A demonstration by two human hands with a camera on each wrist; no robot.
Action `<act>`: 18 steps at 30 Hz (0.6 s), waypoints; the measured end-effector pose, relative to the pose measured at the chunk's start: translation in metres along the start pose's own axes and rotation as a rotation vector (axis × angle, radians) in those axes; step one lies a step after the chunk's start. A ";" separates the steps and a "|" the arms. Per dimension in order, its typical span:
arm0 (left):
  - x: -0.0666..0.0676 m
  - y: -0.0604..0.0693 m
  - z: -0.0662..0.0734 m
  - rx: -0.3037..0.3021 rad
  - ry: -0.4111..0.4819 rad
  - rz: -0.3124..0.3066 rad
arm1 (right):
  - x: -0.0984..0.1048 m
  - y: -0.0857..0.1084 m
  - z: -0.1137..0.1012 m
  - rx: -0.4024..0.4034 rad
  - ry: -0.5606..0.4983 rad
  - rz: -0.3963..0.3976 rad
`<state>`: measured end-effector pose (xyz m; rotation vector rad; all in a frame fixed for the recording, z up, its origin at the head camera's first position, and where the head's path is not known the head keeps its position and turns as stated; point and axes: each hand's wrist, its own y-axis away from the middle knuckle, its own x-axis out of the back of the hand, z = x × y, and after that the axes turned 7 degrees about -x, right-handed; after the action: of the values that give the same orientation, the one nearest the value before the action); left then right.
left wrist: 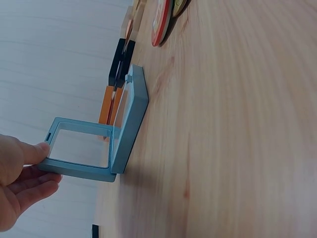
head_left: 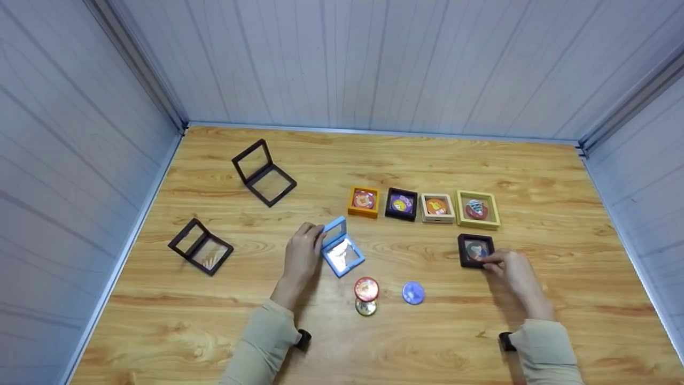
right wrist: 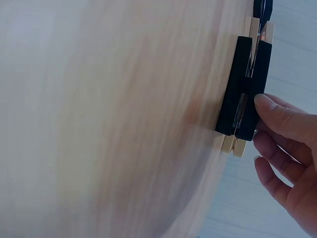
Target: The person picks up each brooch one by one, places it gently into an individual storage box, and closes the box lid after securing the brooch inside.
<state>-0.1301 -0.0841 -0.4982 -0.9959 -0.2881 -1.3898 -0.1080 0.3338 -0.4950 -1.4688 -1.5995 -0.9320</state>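
Left hand [head_left: 302, 254] pinches the light-blue display frame [head_left: 343, 255], which lies open on the bench [head_left: 427, 347]; right hand [head_left: 517, 274] touches the small black display frame [head_left: 475, 250], round badge inside. Head: red round badge [head_left: 366, 289] overlaps yellow-green round badge [head_left: 366, 307], blue-purple round badge [head_left: 413, 293] just beside; row of four filled frames [head_left: 437, 207] behind, two open black frames [head_left: 271, 184] [head_left: 211, 252] at left. Left wrist: thumb and fingers on raised blue lid. Right wrist: thumb on black frame's upper half, narrow gap between halves; can't tell pinch or press.
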 end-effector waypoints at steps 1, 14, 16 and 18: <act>0.000 0.000 0.000 0.001 0.000 -0.001 | 0.001 0.000 0.001 -0.006 -0.005 -0.008; -0.004 -0.004 0.004 -0.041 0.000 0.025 | 0.009 0.003 0.019 -0.047 -0.018 -0.010; -0.005 -0.004 0.004 -0.036 0.006 0.015 | 0.010 0.003 0.019 -0.048 -0.009 -0.014; -0.005 -0.005 0.004 -0.037 0.007 0.008 | 0.012 0.003 0.019 -0.053 -0.007 -0.021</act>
<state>-0.1340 -0.0774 -0.4979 -1.0211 -0.2541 -1.3956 -0.1063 0.3559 -0.4929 -1.4961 -1.6090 -0.9889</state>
